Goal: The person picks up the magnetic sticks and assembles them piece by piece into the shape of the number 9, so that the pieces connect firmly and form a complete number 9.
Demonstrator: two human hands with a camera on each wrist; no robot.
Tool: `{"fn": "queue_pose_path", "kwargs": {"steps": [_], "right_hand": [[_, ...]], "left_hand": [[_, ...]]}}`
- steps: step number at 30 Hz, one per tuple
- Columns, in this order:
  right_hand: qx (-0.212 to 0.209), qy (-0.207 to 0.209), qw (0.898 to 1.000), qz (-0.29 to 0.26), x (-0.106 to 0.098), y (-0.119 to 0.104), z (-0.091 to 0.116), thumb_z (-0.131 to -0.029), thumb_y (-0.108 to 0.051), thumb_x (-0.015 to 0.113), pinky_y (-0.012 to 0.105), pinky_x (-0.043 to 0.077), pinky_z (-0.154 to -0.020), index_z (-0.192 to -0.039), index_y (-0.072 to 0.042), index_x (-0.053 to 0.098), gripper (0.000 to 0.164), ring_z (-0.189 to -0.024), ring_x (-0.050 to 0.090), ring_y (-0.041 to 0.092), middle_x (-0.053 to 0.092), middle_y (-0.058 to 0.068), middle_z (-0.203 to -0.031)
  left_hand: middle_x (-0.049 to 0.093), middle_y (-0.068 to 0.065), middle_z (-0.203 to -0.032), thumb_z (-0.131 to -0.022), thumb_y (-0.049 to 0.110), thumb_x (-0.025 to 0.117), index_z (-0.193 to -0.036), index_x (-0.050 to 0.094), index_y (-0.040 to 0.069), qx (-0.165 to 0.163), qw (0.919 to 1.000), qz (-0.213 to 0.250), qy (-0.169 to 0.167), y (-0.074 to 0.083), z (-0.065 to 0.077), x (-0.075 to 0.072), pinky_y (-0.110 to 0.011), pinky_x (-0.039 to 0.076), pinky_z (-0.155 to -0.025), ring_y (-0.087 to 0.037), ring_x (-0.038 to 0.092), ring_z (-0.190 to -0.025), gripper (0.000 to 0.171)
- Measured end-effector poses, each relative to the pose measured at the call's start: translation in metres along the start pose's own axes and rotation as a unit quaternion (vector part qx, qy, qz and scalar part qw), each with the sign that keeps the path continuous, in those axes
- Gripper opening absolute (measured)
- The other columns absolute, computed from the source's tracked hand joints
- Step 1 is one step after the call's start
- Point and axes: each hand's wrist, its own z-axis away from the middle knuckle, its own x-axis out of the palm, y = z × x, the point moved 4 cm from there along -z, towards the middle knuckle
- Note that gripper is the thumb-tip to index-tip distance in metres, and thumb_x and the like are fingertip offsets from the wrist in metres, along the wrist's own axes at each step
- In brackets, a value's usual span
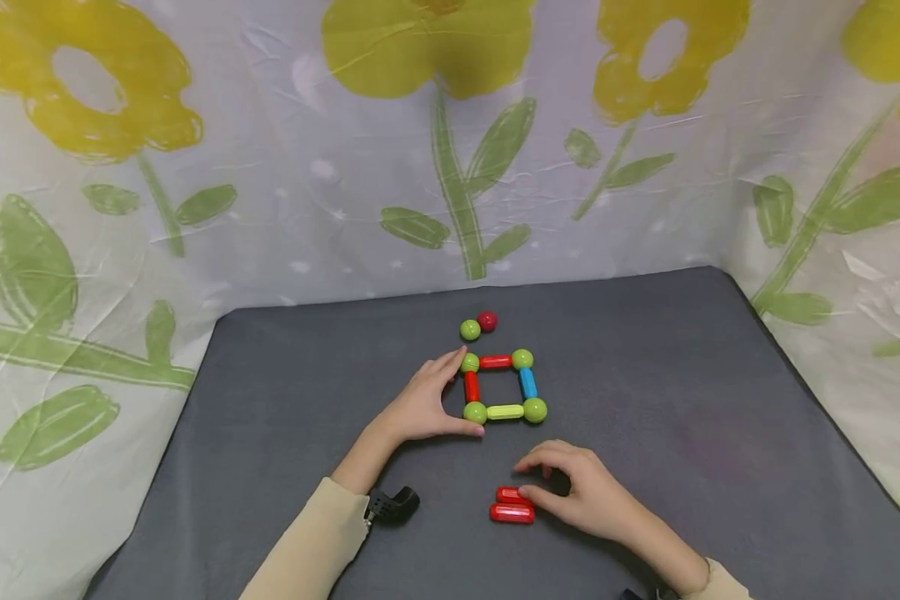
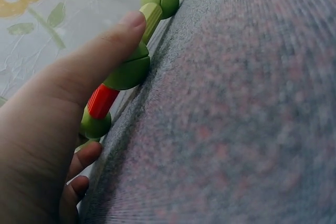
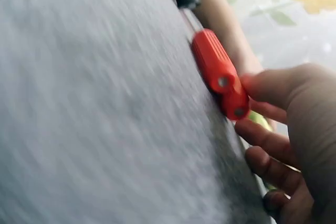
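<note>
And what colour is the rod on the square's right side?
Blue; the rod shows best in the head view.

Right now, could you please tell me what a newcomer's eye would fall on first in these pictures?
Probably the square frame of green balls and red, blue and yellow-green rods on the dark gray cloth, its left side spanned by the left hand. Lower in the head view, two loose red rods lie side by side by the right hand. Behind, big yellow flowers brighten the pale backdrop.
</note>
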Motion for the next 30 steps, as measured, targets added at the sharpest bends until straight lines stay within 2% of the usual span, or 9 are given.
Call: {"fn": "queue_pose_path", "kwargs": {"steps": [4, 12, 18, 22, 25, 28, 30], "right_hand": [[-0.025, -0.009, 1.0, -0.011, 0.006, 0.0, 0.003, -0.093, -0.022, 0.085, 0.026, 0.055, -0.078, -0.11, -0.025, 0.079, 0.018, -0.088, 0.063, 0.003, 0.075, -0.016, -0.104], [-0.045, -0.047, 0.998, -0.023, 0.008, 0.001, 0.006, -0.086, -0.011, 0.09, 0.023, 0.055, -0.074, -0.109, -0.027, 0.08, 0.03, -0.091, 0.063, 0.001, 0.074, -0.017, -0.105], [-0.058, -0.034, 0.997, -0.026, 0.006, 0.0, 0.004, -0.086, -0.01, 0.09, 0.022, 0.055, -0.07, -0.108, -0.025, 0.08, 0.028, -0.085, 0.062, 0.0, 0.074, -0.015, -0.103], [-0.067, -0.009, 0.997, -0.024, 0.005, -0.003, 0.002, -0.087, -0.01, 0.089, 0.022, 0.055, -0.069, -0.106, -0.024, 0.078, 0.025, -0.082, 0.061, 0.001, 0.074, -0.014, -0.1], [-0.057, 0.03, 0.998, -0.012, -0.001, -0.003, 0.002, -0.086, -0.008, 0.089, 0.022, 0.054, -0.067, -0.106, -0.025, 0.079, 0.028, -0.078, 0.061, 0.003, 0.073, -0.014, -0.098], [-0.022, 0.097, 0.995, 0.02, -0.014, 0.001, 0.002, -0.083, -0.005, 0.091, 0.023, 0.05, -0.061, -0.103, -0.025, 0.079, 0.031, -0.072, 0.058, 0.004, 0.071, -0.015, -0.093], [0.025, 0.146, 0.988, 0.049, -0.025, 0.006, 0.003, -0.082, -0.004, 0.091, 0.023, 0.046, -0.056, -0.101, -0.024, 0.08, 0.029, -0.066, 0.055, 0.004, 0.067, -0.014, -0.084]], "left_hand": [[0.026, -0.007, -0.175, -0.076, 0.063, 0.09, -0.172, 0.018, 0.018, 0.003, 1.0, -0.002, 0.001, -0.001, -0.001, 0.001, -0.063, 0.03, -0.123, -0.036, 0.028, -0.158, 0.129], [0.027, -0.008, -0.175, -0.075, 0.064, 0.09, -0.172, 0.019, 0.018, 0.003, 1.0, -0.004, 0.001, -0.001, 0.0, 0.002, -0.062, 0.032, -0.122, -0.036, 0.029, -0.157, 0.128], [0.028, -0.007, -0.174, -0.075, 0.063, 0.09, -0.172, 0.019, 0.019, 0.006, 0.9999, -0.005, 0.009, 0.0, 0.001, 0.0, -0.061, 0.034, -0.121, -0.035, 0.032, -0.156, 0.128], [0.027, -0.007, -0.175, -0.076, 0.064, 0.09, -0.172, 0.018, 0.02, 0.005, 0.9999, -0.006, 0.008, -0.001, 0.0, 0.0, -0.061, 0.034, -0.121, -0.034, 0.032, -0.155, 0.128], [0.026, -0.007, -0.175, -0.076, 0.065, 0.089, -0.172, 0.017, 0.02, 0.004, 1.0, -0.005, 0.007, -0.001, 0.0, 0.0, -0.061, 0.033, -0.121, -0.034, 0.031, -0.156, 0.129], [0.026, -0.006, -0.175, -0.076, 0.066, 0.089, -0.172, 0.018, 0.02, 0.006, 1.0, -0.005, 0.006, -0.002, 0.0, 0.0, -0.062, 0.033, -0.121, -0.034, 0.031, -0.156, 0.128], [0.027, -0.006, -0.175, -0.076, 0.066, 0.089, -0.172, 0.019, 0.02, 0.007, 1.0, -0.005, 0.004, -0.002, 0.0, 0.001, -0.062, 0.033, -0.121, -0.035, 0.031, -0.156, 0.128]]}}
